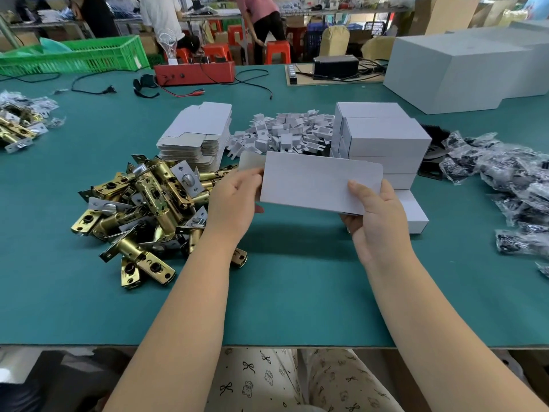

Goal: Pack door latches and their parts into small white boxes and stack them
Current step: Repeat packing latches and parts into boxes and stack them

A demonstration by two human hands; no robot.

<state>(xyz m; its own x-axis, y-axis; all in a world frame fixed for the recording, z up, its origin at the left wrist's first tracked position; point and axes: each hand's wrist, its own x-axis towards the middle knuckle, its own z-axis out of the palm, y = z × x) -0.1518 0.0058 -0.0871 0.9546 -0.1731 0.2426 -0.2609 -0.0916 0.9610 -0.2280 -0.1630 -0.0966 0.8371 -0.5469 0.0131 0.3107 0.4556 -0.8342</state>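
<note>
Right now my left hand (234, 200) & right hand (375, 215) both pinch the small white cardboard box (319, 182) above the green table (282, 292) center; loose end flap (251, 160) could let parts slip out, imo.

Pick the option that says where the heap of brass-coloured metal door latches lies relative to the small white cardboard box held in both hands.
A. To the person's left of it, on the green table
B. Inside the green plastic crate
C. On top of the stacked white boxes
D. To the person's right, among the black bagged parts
A: the heap of brass-coloured metal door latches lies on the green table, left of the small white cardboard box that the left hand and right hand hold.
</note>
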